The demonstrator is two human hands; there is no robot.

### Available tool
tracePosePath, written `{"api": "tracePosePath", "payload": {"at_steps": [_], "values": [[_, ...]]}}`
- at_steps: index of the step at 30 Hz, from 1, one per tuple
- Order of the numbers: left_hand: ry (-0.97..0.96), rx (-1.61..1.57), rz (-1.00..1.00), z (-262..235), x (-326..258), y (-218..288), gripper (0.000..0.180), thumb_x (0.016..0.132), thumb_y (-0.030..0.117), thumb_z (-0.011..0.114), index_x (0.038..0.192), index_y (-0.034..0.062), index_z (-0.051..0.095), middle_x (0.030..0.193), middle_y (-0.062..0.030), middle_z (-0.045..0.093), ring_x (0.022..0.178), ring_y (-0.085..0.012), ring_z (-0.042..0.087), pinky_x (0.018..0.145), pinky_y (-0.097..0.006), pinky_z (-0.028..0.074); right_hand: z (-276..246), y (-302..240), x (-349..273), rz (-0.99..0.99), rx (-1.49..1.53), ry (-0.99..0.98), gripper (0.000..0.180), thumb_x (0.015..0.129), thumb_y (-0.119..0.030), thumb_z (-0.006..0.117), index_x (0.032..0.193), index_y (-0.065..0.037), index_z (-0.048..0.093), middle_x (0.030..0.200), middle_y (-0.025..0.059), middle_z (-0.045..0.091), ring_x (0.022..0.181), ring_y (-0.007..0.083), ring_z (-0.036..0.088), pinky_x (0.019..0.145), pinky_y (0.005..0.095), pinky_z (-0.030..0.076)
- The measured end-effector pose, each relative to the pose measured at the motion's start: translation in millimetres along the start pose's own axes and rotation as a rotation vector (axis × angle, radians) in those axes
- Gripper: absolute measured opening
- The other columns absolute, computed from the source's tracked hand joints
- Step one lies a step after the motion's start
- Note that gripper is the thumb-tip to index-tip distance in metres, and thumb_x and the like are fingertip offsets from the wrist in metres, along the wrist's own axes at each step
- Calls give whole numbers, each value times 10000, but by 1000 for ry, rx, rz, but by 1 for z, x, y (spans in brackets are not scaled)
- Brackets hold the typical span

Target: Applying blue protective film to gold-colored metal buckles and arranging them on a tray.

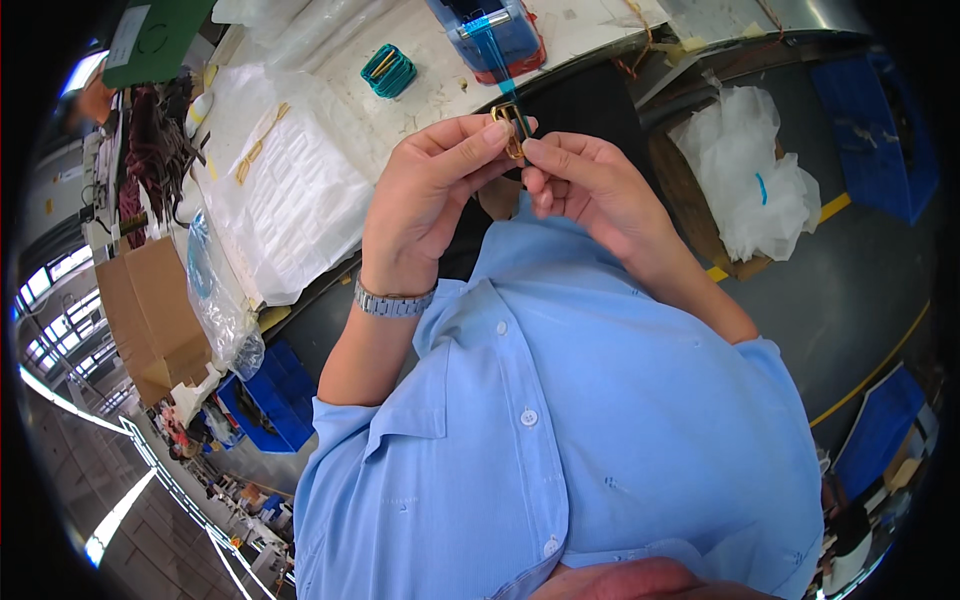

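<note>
Light-blue shirt front (560,420) nearest; I see left hand (425,205) and right hand (590,190) pinching 1 small brass rectangular buckle (512,128) over the white worktable (590,20), blue ribbon (495,55) through it, threading looks part-done.

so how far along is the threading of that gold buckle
Done: a bundle of teal loops lies on the table. In hand: left hand and right hand pinch the buckle, a teal strand running up to the blue box. Left: cannot tell how many remain.
</note>
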State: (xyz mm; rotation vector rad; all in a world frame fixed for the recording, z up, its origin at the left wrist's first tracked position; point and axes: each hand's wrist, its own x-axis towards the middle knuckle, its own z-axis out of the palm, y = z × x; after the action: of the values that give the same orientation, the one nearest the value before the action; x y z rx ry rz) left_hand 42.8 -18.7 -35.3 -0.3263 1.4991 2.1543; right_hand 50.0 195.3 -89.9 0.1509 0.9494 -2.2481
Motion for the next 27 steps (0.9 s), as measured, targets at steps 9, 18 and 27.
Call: {"api": "tracePosePath", "payload": {"at_steps": [9, 18, 27], "values": [[68, -22, -36, -1, 1, 2, 255, 1018, 183, 773, 1171, -21, 773, 1076, -94, 794, 969, -157, 746, 914, -313, 591, -4, 0, 4, 275, 448, -224, 404, 1101, -386, 649, 1228, -13, 741, 963, 47, 771, 837, 119, 701, 799, 295, 600], [45, 20, -22, 0, 1, 6, 252, 1027, 204, 761, 1162, -9, 783, 1045, -82, 796, 935, -134, 734, 881, -295, 583, -9, 26, 10, 293, 727, -308, 341, 1134, -306, 599, 1327, -39, 686, 1099, 58, 733, 834, 97, 609, 775, 264, 550], [11, -38, -26, 3, 0, 7, 235, 1032, 180, 752, 1161, -15, 779, 1090, -95, 795, 997, -154, 732, 966, -306, 578, -1, 9, 0, 109, 494, -114, 235, 1086, -223, 685, 1214, -34, 742, 1025, 53, 766, 792, 85, 628, 741, 261, 554]]}}
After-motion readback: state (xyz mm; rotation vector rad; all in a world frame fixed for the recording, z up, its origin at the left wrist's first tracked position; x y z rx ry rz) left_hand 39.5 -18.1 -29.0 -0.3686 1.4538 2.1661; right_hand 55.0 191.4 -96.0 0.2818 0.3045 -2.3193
